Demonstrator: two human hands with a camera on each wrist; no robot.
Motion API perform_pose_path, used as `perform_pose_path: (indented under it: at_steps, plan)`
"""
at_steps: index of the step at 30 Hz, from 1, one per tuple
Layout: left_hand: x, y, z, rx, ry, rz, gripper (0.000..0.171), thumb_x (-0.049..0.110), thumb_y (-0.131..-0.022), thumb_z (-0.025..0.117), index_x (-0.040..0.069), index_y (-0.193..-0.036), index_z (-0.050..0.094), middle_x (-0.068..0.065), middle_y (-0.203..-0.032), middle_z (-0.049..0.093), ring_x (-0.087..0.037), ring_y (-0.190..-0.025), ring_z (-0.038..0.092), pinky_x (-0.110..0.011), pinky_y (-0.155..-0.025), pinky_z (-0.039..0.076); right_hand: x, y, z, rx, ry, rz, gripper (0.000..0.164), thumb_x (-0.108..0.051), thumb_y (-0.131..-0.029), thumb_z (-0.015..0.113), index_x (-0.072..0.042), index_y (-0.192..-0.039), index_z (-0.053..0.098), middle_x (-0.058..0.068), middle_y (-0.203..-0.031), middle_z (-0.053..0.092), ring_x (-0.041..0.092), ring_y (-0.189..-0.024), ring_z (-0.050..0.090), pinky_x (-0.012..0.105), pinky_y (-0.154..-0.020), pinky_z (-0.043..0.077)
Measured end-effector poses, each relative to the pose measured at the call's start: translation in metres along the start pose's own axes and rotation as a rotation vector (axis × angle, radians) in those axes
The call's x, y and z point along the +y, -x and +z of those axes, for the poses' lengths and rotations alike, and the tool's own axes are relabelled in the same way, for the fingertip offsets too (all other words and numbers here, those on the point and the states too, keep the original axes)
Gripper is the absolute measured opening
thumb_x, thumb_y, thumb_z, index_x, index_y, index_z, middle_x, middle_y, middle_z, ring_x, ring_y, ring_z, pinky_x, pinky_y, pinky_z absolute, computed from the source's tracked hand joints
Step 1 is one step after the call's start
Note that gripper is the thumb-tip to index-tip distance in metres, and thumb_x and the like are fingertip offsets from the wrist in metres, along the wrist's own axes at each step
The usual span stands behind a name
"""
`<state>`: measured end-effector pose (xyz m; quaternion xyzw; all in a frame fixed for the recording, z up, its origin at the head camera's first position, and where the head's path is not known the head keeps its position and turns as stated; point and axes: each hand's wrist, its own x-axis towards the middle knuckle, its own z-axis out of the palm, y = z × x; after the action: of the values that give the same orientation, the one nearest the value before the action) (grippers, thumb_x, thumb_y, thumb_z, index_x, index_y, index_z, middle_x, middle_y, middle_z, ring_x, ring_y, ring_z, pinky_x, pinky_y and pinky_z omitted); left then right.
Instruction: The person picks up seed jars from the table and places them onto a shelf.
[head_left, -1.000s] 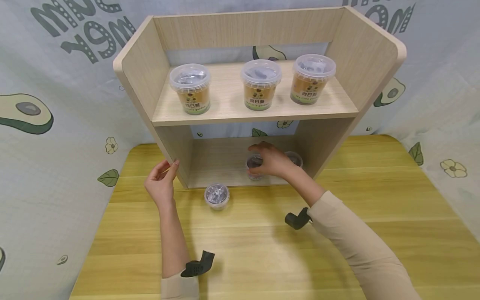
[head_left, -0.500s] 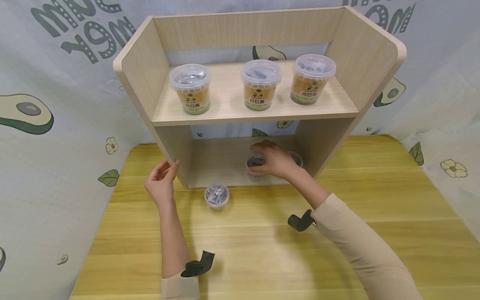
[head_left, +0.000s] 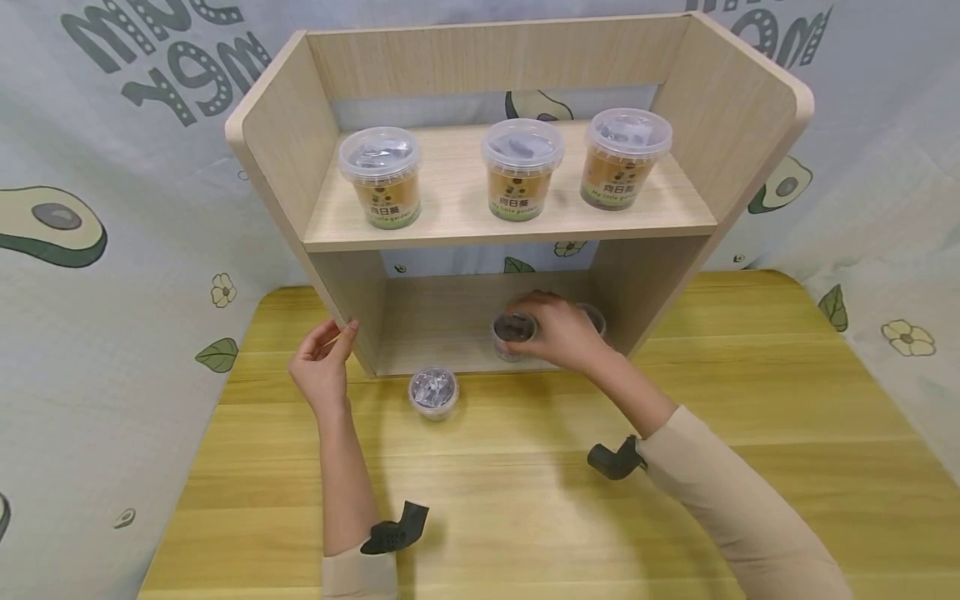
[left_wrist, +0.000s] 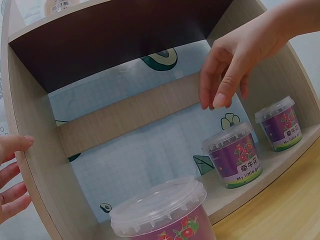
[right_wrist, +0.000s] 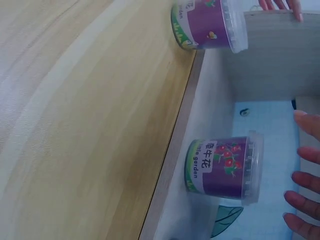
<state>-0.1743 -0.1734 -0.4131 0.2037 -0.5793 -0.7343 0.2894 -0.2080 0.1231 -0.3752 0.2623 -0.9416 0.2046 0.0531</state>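
My left hand [head_left: 324,362] holds the front edge of the wooden shelf's left side panel [left_wrist: 30,170], thumb at the edge and fingers along the outside. Inside the lower level, my right hand [head_left: 562,332] hovers over a lidded purple plastic cup [left_wrist: 236,157] with a flower label. Its fingers [right_wrist: 306,177] are spread loosely, apart from the lid in both wrist views. A matching purple cup [left_wrist: 281,125] stands to the right, partly hidden by the hand in the head view. Another such cup [head_left: 433,392] stands on the table before the shelf's left part.
Three lidded orange cups [head_left: 380,179] stand on the upper board [head_left: 450,236], one left and two towards the right. The wooden tabletop [head_left: 510,500] stretches in front of the shelf. A patterned cloth [head_left: 150,183] hangs behind.
My right hand has shifted slightly right and towards me, uncovering more of the cup's lid. The cup stays about where it was. My left hand has not visibly moved.
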Motion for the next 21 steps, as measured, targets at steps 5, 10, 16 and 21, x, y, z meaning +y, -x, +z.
perform_pose_path:
  at_steps: [5, 10, 16, 21]
  plan:
    - [0.000, 0.000, -0.001, 0.001, -0.002, 0.003, 0.025, 0.014, -0.065, 0.085, 0.008, -0.086, 0.073, 0.004, -0.075, 0.068, -0.011, -0.063, 0.060, -0.018, -0.060, 0.053, -0.003, 0.008, 0.000, -0.021, 0.028, 0.002, 0.040, -0.045, -0.074, 0.074, -0.014, -0.100, 0.071, 0.004, -0.106, 0.065, 0.021, -0.093, 0.062, 0.039, -0.069, 0.052]
    - [-0.001, 0.000, -0.001, -0.003, 0.001, 0.002, 0.026, 0.014, -0.065, 0.085, 0.007, -0.087, 0.073, 0.004, -0.075, 0.068, -0.011, -0.063, 0.060, -0.018, -0.059, 0.052, -0.006, 0.016, 0.000, -0.050, 0.043, 0.007, 0.032, -0.041, -0.076, 0.073, -0.016, -0.096, 0.071, 0.005, -0.106, 0.064, 0.022, -0.093, 0.062, 0.039, -0.065, 0.052]
    - [0.000, 0.000, -0.001, -0.002, 0.004, -0.004, 0.025, 0.014, -0.065, 0.085, 0.008, -0.087, 0.073, 0.004, -0.075, 0.068, -0.011, -0.063, 0.060, -0.018, -0.060, 0.053, -0.008, 0.022, 0.001, -0.110, 0.035, 0.014, 0.029, -0.038, -0.078, 0.072, -0.017, -0.097, 0.071, 0.005, -0.109, 0.064, 0.026, -0.092, 0.063, 0.040, -0.061, 0.052]
    - [0.000, 0.000, 0.000, 0.001, 0.008, 0.000, 0.024, 0.012, -0.065, 0.084, 0.008, -0.086, 0.073, 0.004, -0.074, 0.068, -0.010, -0.062, 0.061, -0.018, -0.059, 0.053, -0.008, 0.025, 0.004, -0.143, 0.016, 0.008, 0.029, -0.036, -0.078, 0.073, -0.015, -0.099, 0.070, 0.005, -0.107, 0.064, 0.027, -0.090, 0.063, 0.039, -0.063, 0.052]
